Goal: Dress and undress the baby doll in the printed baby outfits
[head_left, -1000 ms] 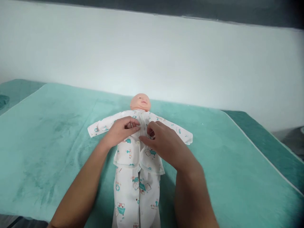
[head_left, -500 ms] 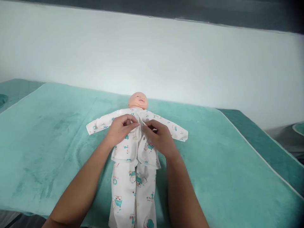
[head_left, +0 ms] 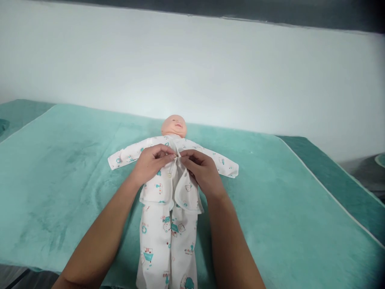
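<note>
A baby doll (head_left: pixel 173 125) lies on its back on a teal blanket (head_left: pixel 60 172), head away from me. It wears a white printed shirt (head_left: pixel 159 188) and matching trousers (head_left: pixel 168 249). My left hand (head_left: pixel 152 162) pinches the left edge of the shirt front at the doll's chest. My right hand (head_left: pixel 201 170) pinches the right edge of the shirt front beside it. The fingertips of both hands meet at the shirt's opening. The lower shirt front hangs slightly apart.
The blanket covers a darker teal surface (head_left: pixel 339 176) whose edge runs along the right. A white wall (head_left: pixel 210 72) stands behind the doll. The doll's sleeves (head_left: pixel 123 154) spread out to both sides.
My hands have drawn together at the doll's chest, bringing the two shirt edges closer. The right hand shifted slightly left and lower on the shirt front.
</note>
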The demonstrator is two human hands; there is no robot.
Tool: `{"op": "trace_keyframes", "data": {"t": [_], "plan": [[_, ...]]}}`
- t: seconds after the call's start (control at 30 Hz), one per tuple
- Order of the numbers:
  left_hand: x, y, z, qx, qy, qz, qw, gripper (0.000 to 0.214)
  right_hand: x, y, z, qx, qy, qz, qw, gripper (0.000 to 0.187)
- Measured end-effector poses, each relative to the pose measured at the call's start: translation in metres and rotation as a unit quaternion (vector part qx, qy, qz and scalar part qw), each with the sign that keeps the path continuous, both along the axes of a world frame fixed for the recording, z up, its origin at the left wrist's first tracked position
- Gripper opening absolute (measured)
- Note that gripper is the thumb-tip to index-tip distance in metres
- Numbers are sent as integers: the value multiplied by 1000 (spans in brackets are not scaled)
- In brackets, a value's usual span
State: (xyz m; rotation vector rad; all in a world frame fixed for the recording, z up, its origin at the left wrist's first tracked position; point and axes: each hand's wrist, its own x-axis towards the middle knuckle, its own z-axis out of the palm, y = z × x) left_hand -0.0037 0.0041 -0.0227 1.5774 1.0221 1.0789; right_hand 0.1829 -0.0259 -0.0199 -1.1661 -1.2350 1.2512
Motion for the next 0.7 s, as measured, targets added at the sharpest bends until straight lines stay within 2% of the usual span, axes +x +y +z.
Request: {"op": "trace_keyframes", "data": {"t": [0.13, 0.37, 0.7], "plan": [[0, 1, -1, 7, -21, -6, 1000, 22, 1, 1, -1, -14, 36, 24, 999, 32], [1, 4, -1, -12, -89, -28, 996, 18, -2, 1, -3, 22, 9, 14, 1000, 33], [2, 0, 2, -11, -32, -36, 999, 26, -3, -4, 3, 51, -90, 54, 993, 28]]}}
